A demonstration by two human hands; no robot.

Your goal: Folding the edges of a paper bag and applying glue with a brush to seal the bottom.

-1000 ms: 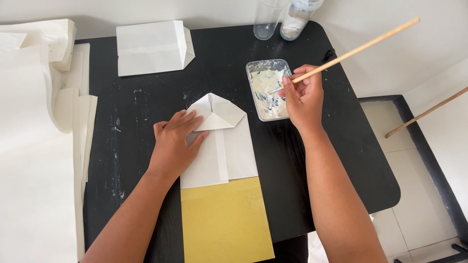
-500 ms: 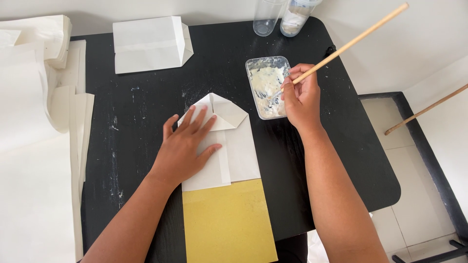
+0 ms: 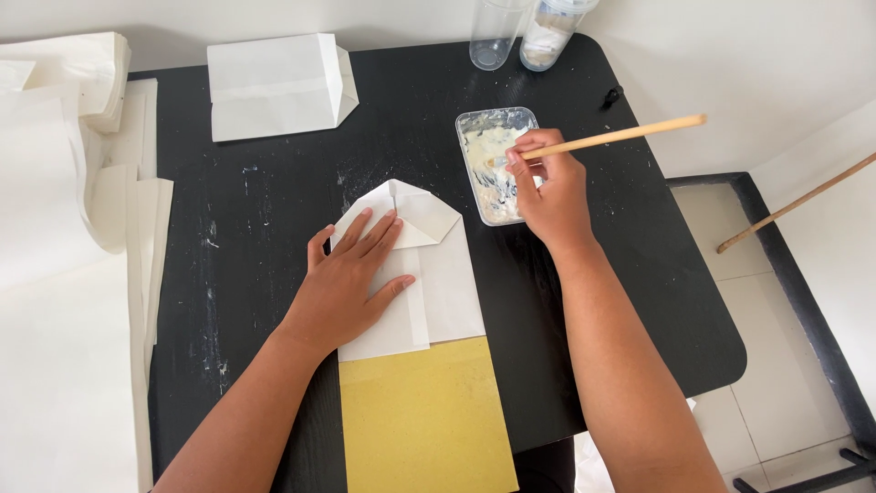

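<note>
My left hand [image 3: 351, 278] lies flat, fingers spread, on a half-folded white paper bag [image 3: 443, 274] in the middle of the black table [image 3: 265, 210]. The bag's top end is folded into a pointed flap. My right hand [image 3: 547, 187] grips a long wooden stick [image 3: 620, 137] whose tip dips into a small clear tray of white paste [image 3: 488, 160] just right of the bag. The stick slants up to the right.
A yellow sheet [image 3: 424, 415] lies under the bag at the table's near edge. A finished white paper bag [image 3: 274, 87] lies at the back left. Stacks of white paper [image 3: 64, 228] cover the left side. Two clear cups [image 3: 525, 32] stand at the back. Another stick [image 3: 794, 205] leans at right.
My left hand has spread flat and slid onto the bag's lower panel. The stick in my right hand has tilted lower, closer to level, with its tip staying in the paste tray.
</note>
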